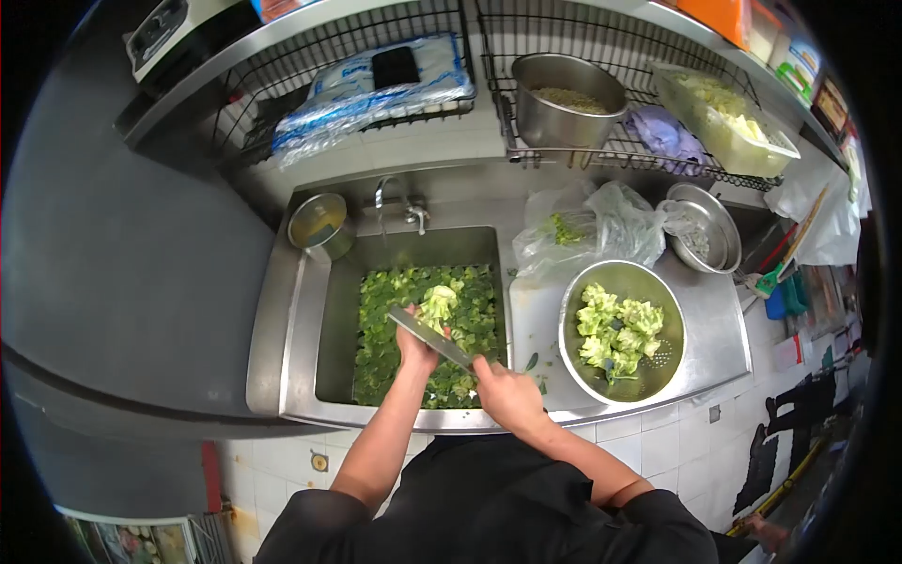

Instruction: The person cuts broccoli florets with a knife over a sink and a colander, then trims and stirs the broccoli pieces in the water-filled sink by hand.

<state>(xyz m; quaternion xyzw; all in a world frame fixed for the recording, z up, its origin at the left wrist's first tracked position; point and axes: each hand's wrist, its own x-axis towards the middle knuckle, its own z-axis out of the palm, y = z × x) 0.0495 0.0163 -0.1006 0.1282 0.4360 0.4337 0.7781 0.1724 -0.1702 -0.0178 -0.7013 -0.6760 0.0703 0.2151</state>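
My left hand [416, 348] is closed around a head of broccoli [437, 306], its pale cut stems facing up, above the sink [334, 329]. My right hand [510, 397] grips the handle of a knife [430, 336]. The blade slants up and left across the front of the broccoli; whether it touches the stem I cannot tell. Beneath both hands, many green broccoli florets [385, 367] fill the sink basin. Right of my right hand, a metal colander [669, 371] holds several broccoli heads [615, 329].
A faucet [413, 214] and a metal pot [319, 226] stand at the sink's back. Clear plastic bags [620, 221] and a metal bowl [714, 226] lie behind the colander. Wire shelves [489, 113] hang above. Another person's dark-clothed legs [799, 404] show at far right.
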